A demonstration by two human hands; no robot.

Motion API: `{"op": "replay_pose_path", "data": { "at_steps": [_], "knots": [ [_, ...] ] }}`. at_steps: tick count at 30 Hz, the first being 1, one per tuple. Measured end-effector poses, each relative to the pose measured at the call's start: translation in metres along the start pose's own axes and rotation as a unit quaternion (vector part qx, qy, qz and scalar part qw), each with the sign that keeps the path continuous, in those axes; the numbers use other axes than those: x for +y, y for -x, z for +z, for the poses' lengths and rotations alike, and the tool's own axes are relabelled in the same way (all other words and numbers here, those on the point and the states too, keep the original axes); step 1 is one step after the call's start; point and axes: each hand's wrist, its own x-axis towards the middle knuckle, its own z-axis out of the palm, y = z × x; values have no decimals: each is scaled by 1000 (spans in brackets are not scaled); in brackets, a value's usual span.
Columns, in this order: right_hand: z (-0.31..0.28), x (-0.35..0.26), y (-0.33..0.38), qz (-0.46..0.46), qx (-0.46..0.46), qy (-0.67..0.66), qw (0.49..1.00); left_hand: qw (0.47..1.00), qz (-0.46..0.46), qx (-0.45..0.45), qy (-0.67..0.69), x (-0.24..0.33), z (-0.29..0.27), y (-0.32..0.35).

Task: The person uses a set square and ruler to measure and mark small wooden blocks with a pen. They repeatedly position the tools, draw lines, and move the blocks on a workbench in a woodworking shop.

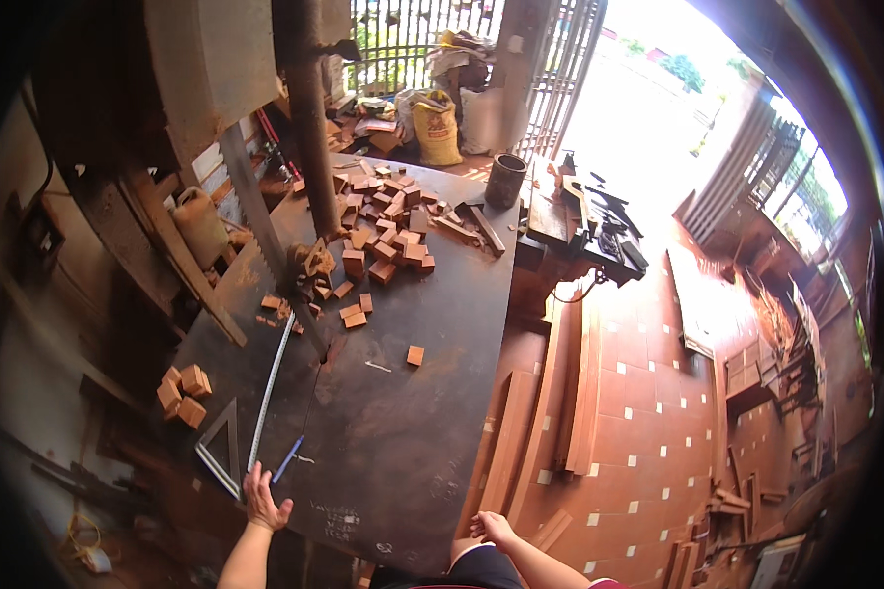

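Observation:
My left hand rests at the near end of a long pale measuring strip on the dark table. Its fingertips touch or nearly touch the strip, with the thumb held apart. Just right of those fingers lies a blue pen. To their left is a triangular set square. My right hand hovers by the table's near right edge, above my leg, fingers loosely bent and nothing visible in them. A single wooden block sits mid-table; a heap of similar blocks covers the far part.
An upright metal post and a slanting metal bar rise from the table. Several blocks stand at its left edge. A dark cylinder stands far right, near a tool-covered bench. Long boards lie on the tiled floor.

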Motion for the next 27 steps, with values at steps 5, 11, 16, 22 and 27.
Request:
{"op": "replay_pose_path", "data": {
  "at_steps": [5, 11, 16, 22, 27],
  "knots": [
    [-101, 66, -1, -63, 3, 476, 877, 958, -204, 172, -105, 39, -9, 23],
    [-213, 90, 32, 258, 35, 484, 836, 799, -505, 326, 13, 162, 61, 138],
    [-226, 59, -5, 196, 31, 536, 821, 857, -474, 199, 46, 263, 72, 129],
    [-124, -74, -18, -200, 108, 494, 839, 924, -313, 182, 125, 290, 39, 29],
    [-80, -225, -57, -449, 91, 456, 763, 926, -294, 170, 163, 280, 42, -25]
  ]
}}
